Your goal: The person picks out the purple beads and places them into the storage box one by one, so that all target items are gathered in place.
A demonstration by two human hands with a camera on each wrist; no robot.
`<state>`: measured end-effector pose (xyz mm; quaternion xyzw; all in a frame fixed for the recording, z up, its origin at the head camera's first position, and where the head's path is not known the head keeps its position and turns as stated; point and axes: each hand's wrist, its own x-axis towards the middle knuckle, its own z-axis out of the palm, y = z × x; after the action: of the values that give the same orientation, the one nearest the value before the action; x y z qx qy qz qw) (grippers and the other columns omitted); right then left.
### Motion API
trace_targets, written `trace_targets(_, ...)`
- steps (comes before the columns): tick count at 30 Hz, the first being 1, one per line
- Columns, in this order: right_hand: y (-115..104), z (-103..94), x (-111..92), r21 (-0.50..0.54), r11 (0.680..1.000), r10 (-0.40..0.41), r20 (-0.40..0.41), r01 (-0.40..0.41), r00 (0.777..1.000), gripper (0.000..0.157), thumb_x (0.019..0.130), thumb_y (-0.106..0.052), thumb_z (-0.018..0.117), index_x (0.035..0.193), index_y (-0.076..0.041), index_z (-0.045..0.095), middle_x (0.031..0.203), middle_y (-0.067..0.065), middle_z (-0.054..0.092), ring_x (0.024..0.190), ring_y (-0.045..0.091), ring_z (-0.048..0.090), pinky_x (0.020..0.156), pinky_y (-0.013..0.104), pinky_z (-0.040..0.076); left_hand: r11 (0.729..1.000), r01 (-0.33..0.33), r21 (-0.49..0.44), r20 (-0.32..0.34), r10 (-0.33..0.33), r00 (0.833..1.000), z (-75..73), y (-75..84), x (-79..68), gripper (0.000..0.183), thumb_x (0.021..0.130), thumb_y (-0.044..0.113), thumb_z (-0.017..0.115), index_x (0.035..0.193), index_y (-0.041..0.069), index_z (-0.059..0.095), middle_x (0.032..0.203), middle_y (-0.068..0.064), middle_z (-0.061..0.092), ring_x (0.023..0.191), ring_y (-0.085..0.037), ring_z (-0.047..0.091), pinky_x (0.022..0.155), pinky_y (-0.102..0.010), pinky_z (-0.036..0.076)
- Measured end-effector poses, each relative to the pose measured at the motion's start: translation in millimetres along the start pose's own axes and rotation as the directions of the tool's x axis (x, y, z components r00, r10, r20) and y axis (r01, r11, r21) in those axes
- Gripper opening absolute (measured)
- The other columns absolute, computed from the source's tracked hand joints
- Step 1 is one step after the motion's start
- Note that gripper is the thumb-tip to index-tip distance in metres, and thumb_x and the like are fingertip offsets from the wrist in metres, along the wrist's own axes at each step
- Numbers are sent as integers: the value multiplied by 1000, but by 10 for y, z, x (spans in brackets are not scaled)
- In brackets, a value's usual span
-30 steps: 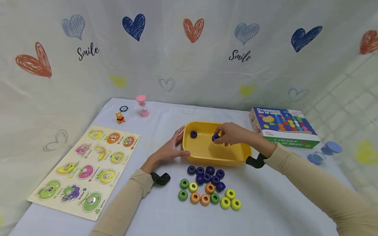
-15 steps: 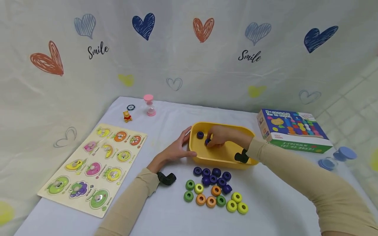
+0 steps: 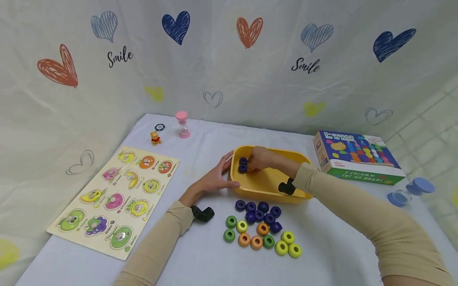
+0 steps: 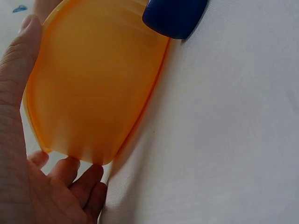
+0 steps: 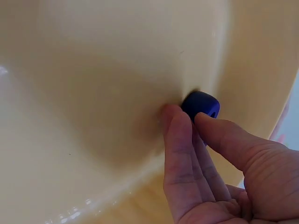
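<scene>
A yellow tray (image 3: 261,194) stands on the white-covered table. My left hand (image 3: 214,178) holds its left end, thumb on the near side and fingertips against the end wall, as the left wrist view shows of the hand (image 4: 56,186). Inside the tray, my right hand (image 3: 262,158) is at the left end, beside two dark blue beads (image 3: 242,168) that sit one behind the other. In the right wrist view, the thumb and fingers of the hand (image 5: 210,172) pinch at a dark blue bead (image 5: 201,103); part of the grasp is hidden.
Several dark blue beads (image 3: 259,215) lie before the tray, with green, orange and yellow beads (image 3: 281,248) nearer. A fruit puzzle board (image 3: 113,200) lies left. A bead-set box (image 3: 359,157), blue sand timer (image 3: 411,191), pink sand timer (image 3: 183,125), bear figure (image 3: 155,138) and round chip (image 3: 160,127) stand around.
My right hand has carried a dark blue bead leftward through the tray and down beside the other bead. The left hand keeps its place on the tray. The head view has shifted slightly.
</scene>
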<state>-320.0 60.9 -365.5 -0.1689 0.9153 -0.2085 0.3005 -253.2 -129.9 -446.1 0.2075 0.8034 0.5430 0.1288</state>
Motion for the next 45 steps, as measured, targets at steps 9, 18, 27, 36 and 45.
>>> trace_targets(9,56,-25,-148,-7,999,-43,-18,43,999,33,81,-12,66,106,9,60,81,12,66,72,21,66,65,28,53,999,-29,-21,82,31,996,2,185,-45,106,72,45,72,145,24,-1,149,-2,14,134,-10,14,108,-39,10)
trace_targets(18,0,30,-717,-165,973,-179,-111,160,977,27,86,-23,62,104,-3,61,76,2,61,65,19,60,57,24,49,1000,-12,-24,39,13,999,43,-10,26,103,71,41,74,143,36,0,148,6,16,133,-5,15,108,-38,10)
trace_targets(27,-24,486,-1409,-275,943,-248,-201,188,948,15,80,-26,68,89,-15,63,63,-10,52,55,7,47,53,20,43,998,-32,-45,7,33,999,9,-30,-18,103,68,47,75,142,38,4,147,8,19,132,-3,17,108,-39,10)
trace_targets(36,213,895,-1701,-407,912,-171,-251,56,953,25,72,-37,74,77,-17,59,63,-10,49,55,8,41,49,20,38,998,-36,-43,16,36,999,-14,-22,10,103,69,46,74,142,38,3,148,9,17,133,-4,14,108,-40,7)
trace_targets(45,367,986,-1689,-239,971,-25,-181,-19,983,25,74,-36,72,86,-18,59,61,-9,50,52,9,45,46,22,40,996,-63,-67,65,68,996,-40,251,-77,102,75,30,73,146,16,0,149,-9,15,135,-17,13,108,-44,6)
